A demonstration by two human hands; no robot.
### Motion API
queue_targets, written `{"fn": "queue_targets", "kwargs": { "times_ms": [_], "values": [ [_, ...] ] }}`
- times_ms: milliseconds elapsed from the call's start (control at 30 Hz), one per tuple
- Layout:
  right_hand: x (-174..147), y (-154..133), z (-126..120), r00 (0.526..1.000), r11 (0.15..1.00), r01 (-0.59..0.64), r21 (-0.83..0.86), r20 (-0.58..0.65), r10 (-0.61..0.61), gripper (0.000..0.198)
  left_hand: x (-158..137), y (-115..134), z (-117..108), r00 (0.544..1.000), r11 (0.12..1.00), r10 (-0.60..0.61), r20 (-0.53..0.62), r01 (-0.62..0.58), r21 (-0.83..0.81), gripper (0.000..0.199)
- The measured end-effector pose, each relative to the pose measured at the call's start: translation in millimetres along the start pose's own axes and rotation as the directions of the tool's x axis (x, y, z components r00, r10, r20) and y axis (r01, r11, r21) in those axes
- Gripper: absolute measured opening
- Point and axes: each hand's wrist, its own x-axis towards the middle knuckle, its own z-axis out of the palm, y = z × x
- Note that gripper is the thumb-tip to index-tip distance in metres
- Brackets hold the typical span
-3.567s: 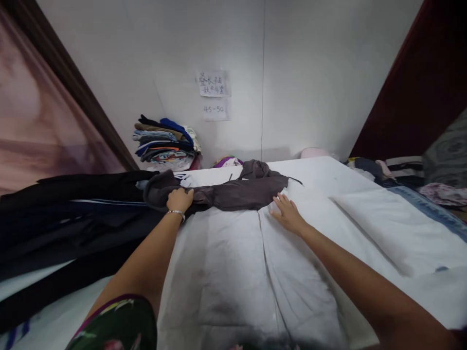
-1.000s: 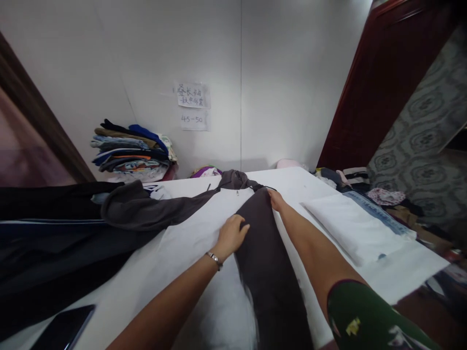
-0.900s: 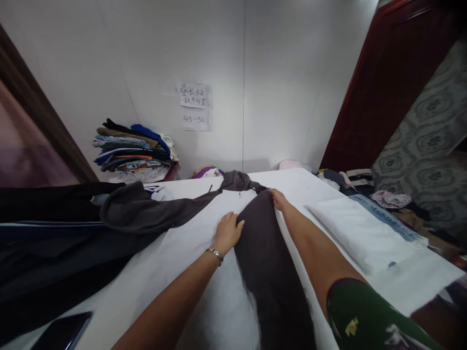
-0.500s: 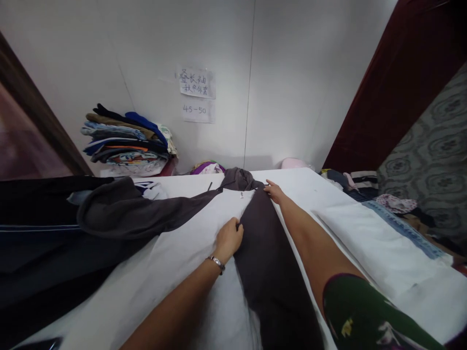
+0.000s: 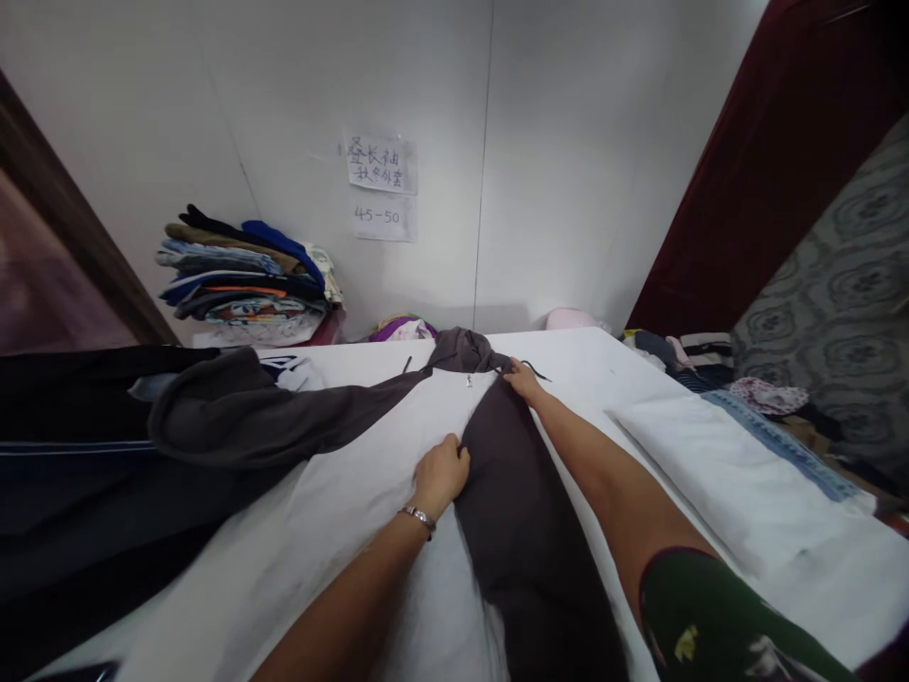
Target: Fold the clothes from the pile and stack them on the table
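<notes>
A hoodie (image 5: 387, 464) with a white body and dark grey sleeves lies spread out. Its grey hood (image 5: 460, 350) is bunched at the far end, and one sleeve (image 5: 284, 417) stretches to the left. The other sleeve (image 5: 529, 511) lies folded lengthwise toward me over the body. My left hand (image 5: 441, 472), with a bracelet (image 5: 418, 516) at the wrist, is closed on the inner edge of that folded sleeve. At the shoulder beside the hood, my right hand (image 5: 524, 381) pinches the grey cloth. A dark drawstring (image 5: 538, 371) sticks out just past it.
Dark garments (image 5: 78, 493) cover the left side. A tall stack of folded clothes (image 5: 248, 270) stands against the back wall. White padded cloth (image 5: 703, 474) lies on the right of the white table (image 5: 568, 355), with more clothes (image 5: 771, 393) beyond it.
My right hand has shifted slightly left and closed its fingers on the hoodie's shoulder. A drawstring end now shows beyond it. My left hand stays at nearly the same spot on the sleeve.
</notes>
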Motion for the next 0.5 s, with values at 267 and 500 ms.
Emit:
{"fn": "queue_targets", "kwargs": {
  "times_ms": [267, 500],
  "values": [
    [-3, 5, 6, 1.000, 0.998, 0.023, -0.067, -0.004, -0.023, 0.076, -8, 1, -12, 0.990, 0.989, 0.100, -0.099, -0.088, 0.118, 0.026],
    [-24, 17, -10, 0.995, 0.998, -0.018, 0.060, -0.096, 0.023, 0.065, -20, 16, 6, 0.887, 0.892, 0.450, -0.108, -0.438, 0.113, 0.047]
  ]
}}
